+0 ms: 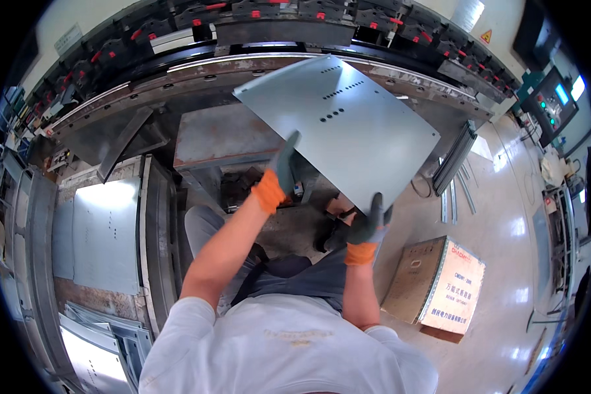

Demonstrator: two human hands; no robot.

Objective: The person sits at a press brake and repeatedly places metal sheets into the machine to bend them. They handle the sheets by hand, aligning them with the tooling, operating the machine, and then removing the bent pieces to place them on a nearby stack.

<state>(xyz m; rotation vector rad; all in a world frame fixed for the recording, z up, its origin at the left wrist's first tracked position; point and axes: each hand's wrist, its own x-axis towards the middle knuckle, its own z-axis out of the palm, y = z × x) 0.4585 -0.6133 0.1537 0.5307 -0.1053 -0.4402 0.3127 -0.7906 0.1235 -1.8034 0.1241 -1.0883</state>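
Between my hands a flat grey metal sheet, pierced by several rows of small holes, is tilted in front of the press brake. Its far edge reaches the machine's front bed; whether it touches there I cannot tell. My left hand, in a dark glove with an orange cuff, grips the near left edge, thumb on top. The near right corner is held by my right hand, gloved alike, its thumb lying over the upper face. The fingers under the sheet are hidden.
At left, more metal sheets lie on a pallet-like stand, with bent panels nearer me. A rusty steel table stands below the machine. On the right are a cardboard box, leaning metal strips and a control panel.
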